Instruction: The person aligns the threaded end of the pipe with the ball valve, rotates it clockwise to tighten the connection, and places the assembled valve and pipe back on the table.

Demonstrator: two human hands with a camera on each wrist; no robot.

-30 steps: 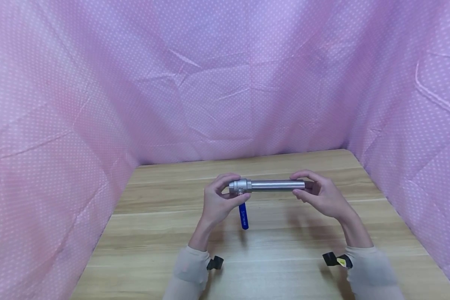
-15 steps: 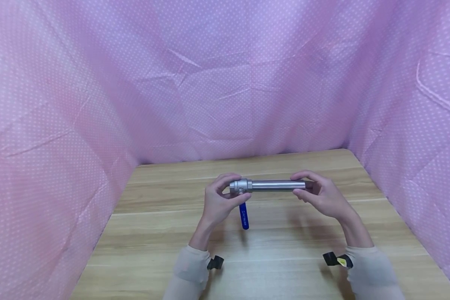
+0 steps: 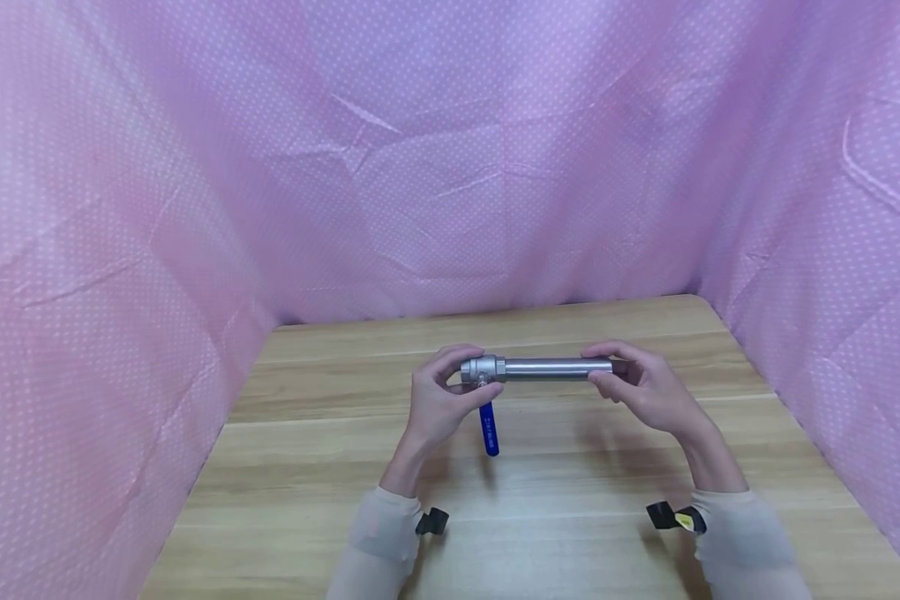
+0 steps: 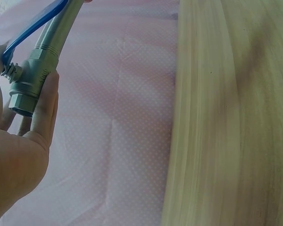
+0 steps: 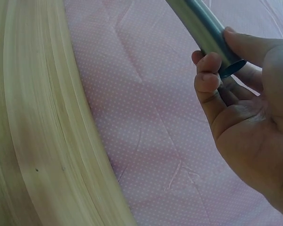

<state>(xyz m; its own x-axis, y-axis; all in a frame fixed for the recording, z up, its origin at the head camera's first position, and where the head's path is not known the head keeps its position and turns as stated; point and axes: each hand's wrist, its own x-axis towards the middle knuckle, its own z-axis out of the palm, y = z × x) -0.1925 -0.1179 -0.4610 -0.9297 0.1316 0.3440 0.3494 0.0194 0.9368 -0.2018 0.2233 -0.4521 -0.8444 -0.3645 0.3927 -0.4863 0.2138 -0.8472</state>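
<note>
A silver ball valve (image 3: 484, 367) with a blue lever handle (image 3: 489, 430) is held level above the table, joined end to end with a straight metal pipe (image 3: 551, 369). My left hand (image 3: 438, 400) grips the valve body between thumb and fingers, and the lever points toward me. At the other end, my right hand (image 3: 648, 390) pinches the pipe near its open end. In the left wrist view the valve (image 4: 30, 84) shows its hexagonal open end. The right wrist view has the thumb and curled fingers around the pipe (image 5: 207, 35).
A wood-grain table (image 3: 540, 533) lies below both hands. Pink dotted cloth (image 3: 450, 167) hangs at the back and on both sides of it. Each forearm wears a pale sleeve (image 3: 386, 533) and a small black wrist camera (image 3: 432, 522).
Almost nothing differs. The right thumb has shifted slightly on the pipe, and the whole view has moved a little; both hands keep their holds.
</note>
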